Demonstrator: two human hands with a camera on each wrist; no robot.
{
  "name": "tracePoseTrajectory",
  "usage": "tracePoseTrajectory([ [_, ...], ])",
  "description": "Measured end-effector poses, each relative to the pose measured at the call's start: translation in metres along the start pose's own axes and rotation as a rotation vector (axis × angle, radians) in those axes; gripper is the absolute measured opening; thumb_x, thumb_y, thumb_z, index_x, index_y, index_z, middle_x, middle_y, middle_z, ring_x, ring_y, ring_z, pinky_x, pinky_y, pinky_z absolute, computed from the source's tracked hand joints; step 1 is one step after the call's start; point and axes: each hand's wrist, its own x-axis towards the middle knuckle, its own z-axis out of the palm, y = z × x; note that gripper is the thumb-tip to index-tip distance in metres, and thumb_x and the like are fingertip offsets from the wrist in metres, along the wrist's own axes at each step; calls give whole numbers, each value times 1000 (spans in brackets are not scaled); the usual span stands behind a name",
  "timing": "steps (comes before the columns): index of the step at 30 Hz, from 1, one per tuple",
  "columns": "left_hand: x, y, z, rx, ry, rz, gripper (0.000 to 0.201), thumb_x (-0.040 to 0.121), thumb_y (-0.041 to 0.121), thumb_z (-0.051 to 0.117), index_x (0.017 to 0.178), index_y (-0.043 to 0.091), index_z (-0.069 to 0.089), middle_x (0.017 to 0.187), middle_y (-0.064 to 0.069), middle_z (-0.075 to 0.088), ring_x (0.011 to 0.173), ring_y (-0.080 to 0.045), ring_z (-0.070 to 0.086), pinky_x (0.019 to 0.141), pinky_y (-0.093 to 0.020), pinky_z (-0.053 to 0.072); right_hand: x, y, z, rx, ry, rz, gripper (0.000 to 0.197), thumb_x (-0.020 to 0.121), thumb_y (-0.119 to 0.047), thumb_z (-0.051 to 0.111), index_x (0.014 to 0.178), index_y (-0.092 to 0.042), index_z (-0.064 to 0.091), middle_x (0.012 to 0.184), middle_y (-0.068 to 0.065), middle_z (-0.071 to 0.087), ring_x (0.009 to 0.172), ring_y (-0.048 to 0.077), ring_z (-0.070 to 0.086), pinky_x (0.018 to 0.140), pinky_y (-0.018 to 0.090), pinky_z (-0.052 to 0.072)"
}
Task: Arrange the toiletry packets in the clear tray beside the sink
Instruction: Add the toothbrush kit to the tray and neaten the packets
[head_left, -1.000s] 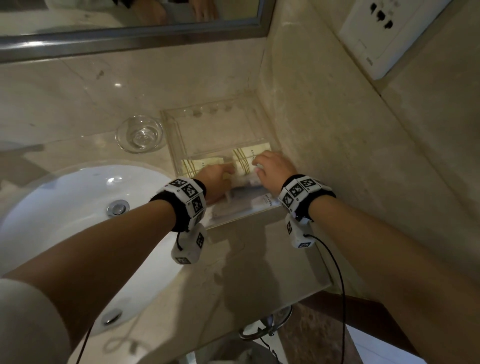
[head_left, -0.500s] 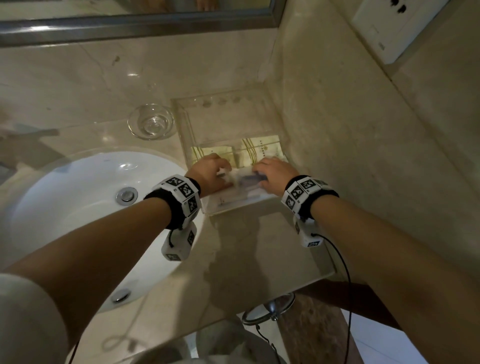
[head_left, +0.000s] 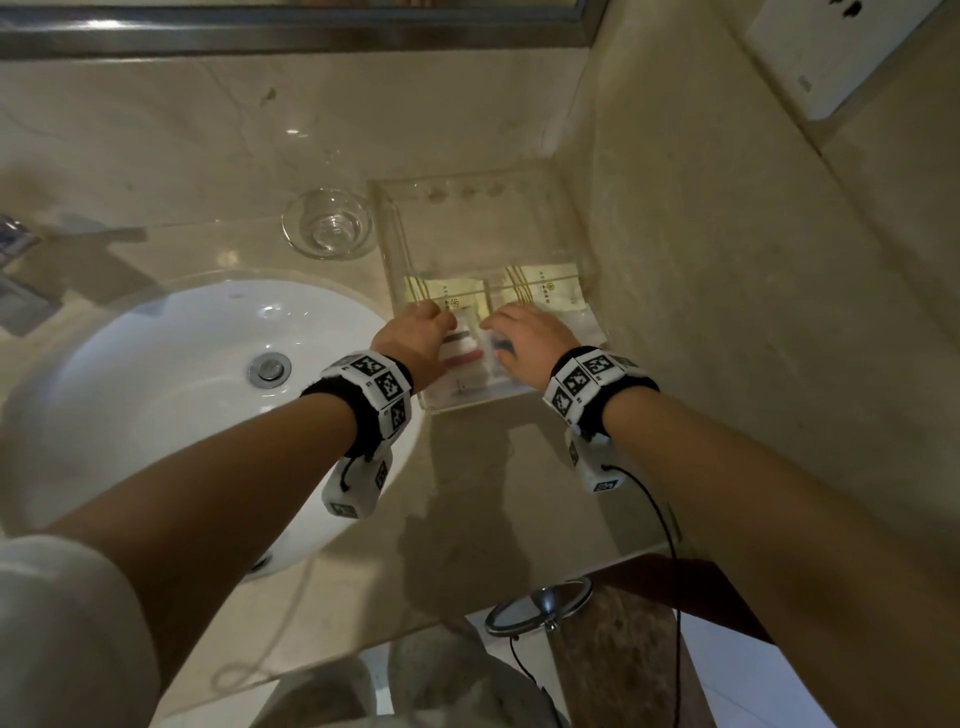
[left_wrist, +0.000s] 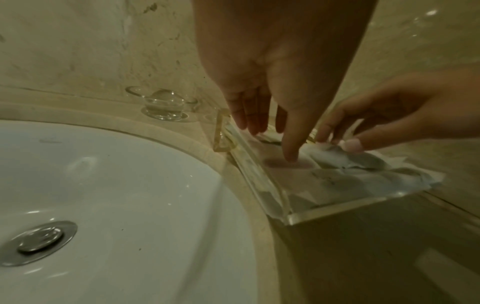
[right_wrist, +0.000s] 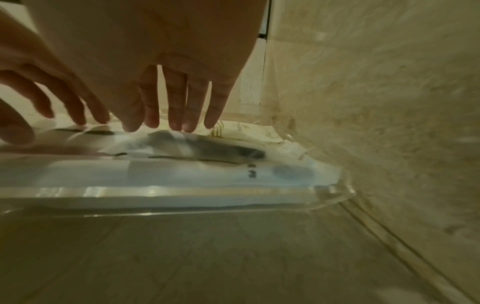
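Only wrist views show the straight fingers (left_wrist: 289, 144) touching the packets (left_wrist: 363, 164).

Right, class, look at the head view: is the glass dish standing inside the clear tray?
No, the glass dish stands on the counter outside the tray, beside its left wall.

We list: clear tray (head_left: 470, 404), glossy transparent plastic with thick polished edges; cream packets (head_left: 546, 285), matt paper with gilt lines; translucent packets (left_wrist: 363, 166), crinkled shiny film; sink (head_left: 182, 364), glossy white glazed ceramic; drain (head_left: 269, 368), shiny metal; counter (head_left: 509, 493), polished beige veined stone; dish (head_left: 327, 223), smooth clear glass; mirror frame (head_left: 291, 31), brushed metal; wristband (head_left: 363, 434), black cloth under matt white blocks.
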Motion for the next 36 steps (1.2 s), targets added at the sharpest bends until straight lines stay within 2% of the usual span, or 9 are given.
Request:
tracePoseTrajectory([
  [4,-1,-3,5,27,14,14,52,89,40,52,129,7,47,135,-13,43,125,-31,43,102,-37,36,9,-10,4,36,-59,12,46,92,-15,51,137,-12,44,142,7,45,131,25,39,109,35,31],
  [8,-1,-5,4,30,-16,25,50,90,33,53,133,9,44,138,-11,42,125,-30,45,101,-36,38,11,-9,11,-31,-79,4,41,92,-22,52,133,-17,49,137,5,51,127,24,43,106,38,36],
  [11,0,-8,4,70,-20,32,46,91,25,54,134,12,42,139,-8,44,123,-29,48,99,-35,40,8,-6,12,14,-69,24,41,91,-22,52,133,-20,50,137,1,51,126,22,43,108,38,33],
  [15,0,-6,6,81,-14,44,45,91,25,52,133,11,44,138,-9,45,124,-29,46,100,-35,38,7,-4,11,41,-71,40,37,93,-21,47,130,-21,53,134,1,55,124,23,45,107,40,35],
  [19,0,-10,5,52,56,30,50,90,19,51,138,6,39,149,-12,33,136,-29,33,112,-35,28,16,-7,6,207,31,180,35,94,-13,47,129,-11,53,133,9,55,121,25,52,104,35,41],
  [23,-1,-15,5,64,-4,-26,56,93,13,44,146,8,26,158,-9,17,143,-27,24,116,-32,21,24,-10,4,213,-21,253,32,95,-14,46,126,-11,51,128,9,57,115,25,56,100,35,44],
  [25,-1,-16,7,98,-13,-27,57,94,13,43,147,9,22,158,-9,14,144,-26,22,117,-33,18,27,-12,8,170,-44,264,31,95,-15,45,125,-14,50,126,6,58,114,25,56,102,37,40],
  [33,-1,-20,2,63,58,-18,52,94,10,40,145,9,30,156,-6,25,142,-23,28,113,-31,27,28,-13,8,177,-48,248,30,94,-17,47,123,-18,52,122,4,58,112,24,55,104,40,39],
  [36,-2,-19,0,52,126,8,42,94,15,41,136,9,43,146,-9,41,133,-26,40,103,-34,38,24,-13,4,163,-47,237,32,94,-17,47,126,-17,49,123,6,59,111,25,56,100,38,44],
])
